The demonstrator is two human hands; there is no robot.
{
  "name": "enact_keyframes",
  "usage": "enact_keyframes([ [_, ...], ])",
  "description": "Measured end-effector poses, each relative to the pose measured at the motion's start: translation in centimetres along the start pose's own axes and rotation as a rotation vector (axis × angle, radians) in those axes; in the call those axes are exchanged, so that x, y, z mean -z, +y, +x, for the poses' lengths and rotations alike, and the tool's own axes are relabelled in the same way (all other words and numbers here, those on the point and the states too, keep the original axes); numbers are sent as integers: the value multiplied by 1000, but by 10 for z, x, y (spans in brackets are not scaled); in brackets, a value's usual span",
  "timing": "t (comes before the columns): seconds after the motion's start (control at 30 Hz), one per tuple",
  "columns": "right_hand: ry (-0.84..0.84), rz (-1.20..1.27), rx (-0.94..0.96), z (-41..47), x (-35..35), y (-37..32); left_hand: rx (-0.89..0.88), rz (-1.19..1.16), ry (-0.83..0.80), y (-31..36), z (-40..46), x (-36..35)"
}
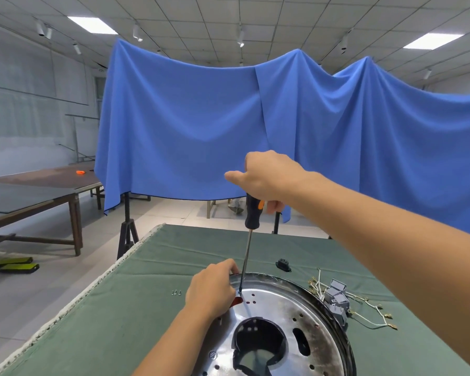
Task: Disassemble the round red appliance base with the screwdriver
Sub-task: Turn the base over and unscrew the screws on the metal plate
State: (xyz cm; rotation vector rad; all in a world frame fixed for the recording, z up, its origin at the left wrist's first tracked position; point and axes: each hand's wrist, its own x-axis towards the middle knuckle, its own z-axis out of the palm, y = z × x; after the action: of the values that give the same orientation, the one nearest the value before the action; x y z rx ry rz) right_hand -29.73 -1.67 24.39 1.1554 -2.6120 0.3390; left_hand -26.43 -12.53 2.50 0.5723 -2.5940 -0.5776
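Observation:
The round appliance base (285,310) lies on the green cloth at the bottom middle, its shiny metal plate up, with a large central hole and red showing through small holes. My right hand (266,180) grips the black and orange handle of the screwdriver (251,213) from above. The shaft runs straight down, with its tip on the plate near the left rim. My left hand (212,289) holds the base's left rim, fingers curled over the edge beside the tip.
Two small screws (176,293) lie left of the base. A black switch part (283,265) sits behind it, a grey connector block with loose wires (337,299) to its right. The table's left edge (98,283) is near. A blue drape hangs behind.

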Motion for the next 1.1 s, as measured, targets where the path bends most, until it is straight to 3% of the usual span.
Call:
enact_keyframes([
  [0.07,4,-28,12,2,-1,1,2,0,-1,2,-1,1],
  [0.23,-174,91,-27,-2,9,-3,20,-4,-14,1,0,1],
  [0.4,-24,-9,-18,-2,0,1,18,6,-9,2,-2,2],
  [0.57,-222,111,-66,0,11,-3,26,3,-11,2,-2,3],
  [0.73,-54,-79,-81,-4,6,6,23,5,-16,2,-2,2],
  [0.97,-316,36,-28,-1,26,5,27,15,-15,1,-1,1],
  [1.1,-177,8,-51,-1,11,7,23,9,-5,1,-1,1],
])
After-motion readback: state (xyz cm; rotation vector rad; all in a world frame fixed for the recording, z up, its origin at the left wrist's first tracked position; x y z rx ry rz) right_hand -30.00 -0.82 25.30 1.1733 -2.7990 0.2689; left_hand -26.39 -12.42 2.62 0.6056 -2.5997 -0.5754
